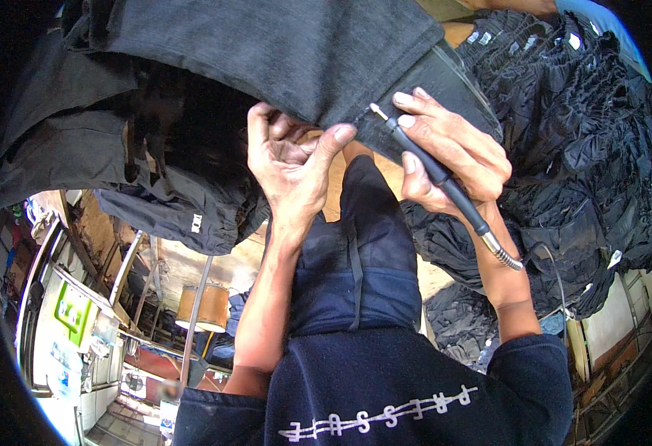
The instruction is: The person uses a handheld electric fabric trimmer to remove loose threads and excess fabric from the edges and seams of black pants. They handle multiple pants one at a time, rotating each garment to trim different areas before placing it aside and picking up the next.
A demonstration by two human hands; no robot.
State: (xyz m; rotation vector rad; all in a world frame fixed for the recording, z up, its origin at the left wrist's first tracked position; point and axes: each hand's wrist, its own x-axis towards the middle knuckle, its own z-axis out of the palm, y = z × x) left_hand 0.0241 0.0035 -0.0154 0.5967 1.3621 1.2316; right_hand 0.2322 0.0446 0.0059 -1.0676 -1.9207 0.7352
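Note:
A black denim garment [266,52] is spread before me over a dark, smooth flat board [445,78], whose corner shows at the right. My left hand [292,160] grips the garment's near edge, thumb on the edge and fingers curled partly out of sight by the cloth. In my right hand [452,152] is a pen-shaped rotary tool [431,165], with a black handle, a metal nose and a coiled spring at its rear. Its small pale tip points left at the garment's edge beside the left thumb. I cannot tell whether the tip touches the cloth.
Dark gathered garments [556,141] are heaped at the right. More dark clothing [162,212] hangs at the left. A thin cable [560,286] runs down behind my right arm. Lower left stand a brown cylindrical container [202,308] and a metal pole [194,320].

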